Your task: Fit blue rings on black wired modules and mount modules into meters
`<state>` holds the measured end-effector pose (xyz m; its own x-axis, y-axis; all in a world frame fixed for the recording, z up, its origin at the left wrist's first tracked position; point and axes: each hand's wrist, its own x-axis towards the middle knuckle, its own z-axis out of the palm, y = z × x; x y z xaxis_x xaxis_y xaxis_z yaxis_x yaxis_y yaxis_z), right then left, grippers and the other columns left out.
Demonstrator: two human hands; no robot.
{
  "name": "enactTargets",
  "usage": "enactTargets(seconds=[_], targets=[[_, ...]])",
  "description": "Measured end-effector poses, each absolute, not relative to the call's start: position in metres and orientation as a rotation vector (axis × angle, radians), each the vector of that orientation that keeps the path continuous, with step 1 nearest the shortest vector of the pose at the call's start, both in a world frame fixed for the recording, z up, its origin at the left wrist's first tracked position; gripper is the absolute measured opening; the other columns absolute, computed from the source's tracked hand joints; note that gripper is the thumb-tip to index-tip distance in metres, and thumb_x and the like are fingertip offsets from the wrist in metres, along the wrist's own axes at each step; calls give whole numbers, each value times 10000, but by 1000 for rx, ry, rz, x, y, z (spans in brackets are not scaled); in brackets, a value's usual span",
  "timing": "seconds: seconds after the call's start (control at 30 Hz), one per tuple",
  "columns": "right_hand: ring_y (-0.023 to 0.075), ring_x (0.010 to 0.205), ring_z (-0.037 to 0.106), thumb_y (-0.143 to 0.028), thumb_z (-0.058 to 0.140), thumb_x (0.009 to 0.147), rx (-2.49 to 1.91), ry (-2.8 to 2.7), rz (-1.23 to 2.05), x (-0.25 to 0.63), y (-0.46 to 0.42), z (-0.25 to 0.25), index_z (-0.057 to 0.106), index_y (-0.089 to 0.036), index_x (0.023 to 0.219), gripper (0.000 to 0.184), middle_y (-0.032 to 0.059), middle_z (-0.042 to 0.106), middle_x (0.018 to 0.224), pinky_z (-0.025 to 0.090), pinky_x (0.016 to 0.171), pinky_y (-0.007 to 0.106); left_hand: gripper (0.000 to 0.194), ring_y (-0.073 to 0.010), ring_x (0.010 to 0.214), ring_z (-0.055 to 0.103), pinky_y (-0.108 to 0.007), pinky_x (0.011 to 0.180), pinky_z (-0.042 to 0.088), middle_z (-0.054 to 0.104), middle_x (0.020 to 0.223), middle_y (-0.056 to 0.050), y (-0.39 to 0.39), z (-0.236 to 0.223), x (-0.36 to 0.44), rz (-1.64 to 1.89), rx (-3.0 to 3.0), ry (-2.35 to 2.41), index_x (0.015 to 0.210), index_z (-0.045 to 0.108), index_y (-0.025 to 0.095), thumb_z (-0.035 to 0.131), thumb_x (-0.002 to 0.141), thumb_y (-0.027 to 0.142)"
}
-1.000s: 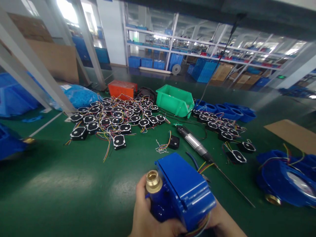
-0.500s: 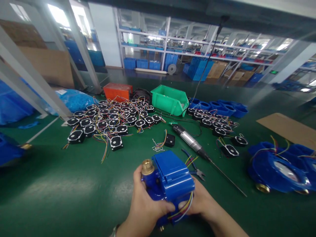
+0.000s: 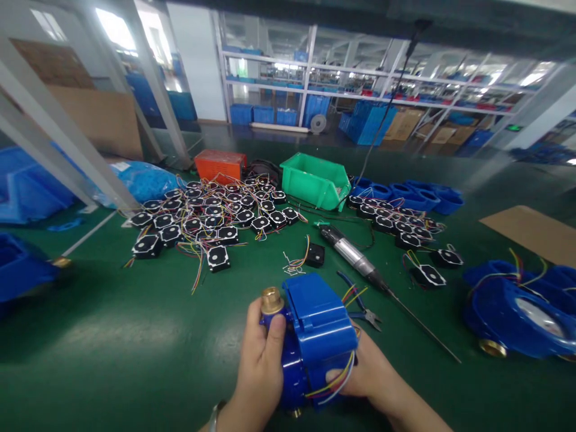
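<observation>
Green bin (image 3: pixel 310 185) sits just right of a red-orange box (image 3: pixel 220 166); a dark rounded item (image 3: pixel 263 170) shows between them (too murky to identify). Blue plastic bag (image 3: pixel 146 181) lies left of the box, partly behind a slanting grey post (image 3: pixel 93 159). Brown cardboard panel (image 3: pixel 103 123) stands behind that post; flat cardboard sheet (image 3: pixel 531 234) lies far right. Background has a white shelving rack (image 3: pixel 308 66), blue bins (image 3: pixel 263 114) in a row, white tube (image 3: pixel 279 128) on the floor, grey disc (image 3: pixel 318 123) by its right end, blue crates (image 3: pixel 365 125), then brown cartons (image 3: pixel 402 126).

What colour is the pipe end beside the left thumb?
The pipe end is brassy gold; head view, now.
</observation>
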<state>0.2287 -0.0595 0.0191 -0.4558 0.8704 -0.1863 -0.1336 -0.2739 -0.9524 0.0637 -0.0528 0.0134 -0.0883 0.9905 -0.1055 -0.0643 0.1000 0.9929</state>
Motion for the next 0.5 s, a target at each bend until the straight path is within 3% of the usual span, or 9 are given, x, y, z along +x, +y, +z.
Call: enactTargets(seconds=[0.2, 0.5], targets=[[210, 1078, 432, -252, 688, 572, -963, -1298, 1812, 228, -59, 22, 205, -155, 1271, 855, 133, 382, 1203, 348, 947, 334, 377, -218, 913, 531, -337, 791, 383, 573, 990, -81, -56, 17, 64, 1206, 1066, 1293, 1056, 415, 172, 407, 778, 428], [206, 1175, 317, -345, 657, 626, -952, -1299, 1854, 234, -61, 23, 124, -146, 1317, 895, 138, 300, 1258, 264, 993, 354, 451, -210, 769, 591, -323, 715, 441, 634, 858, -61, -47, 18, 62, 1228, 709, 1163, 1026, 494, 167, 542, 680, 452]])
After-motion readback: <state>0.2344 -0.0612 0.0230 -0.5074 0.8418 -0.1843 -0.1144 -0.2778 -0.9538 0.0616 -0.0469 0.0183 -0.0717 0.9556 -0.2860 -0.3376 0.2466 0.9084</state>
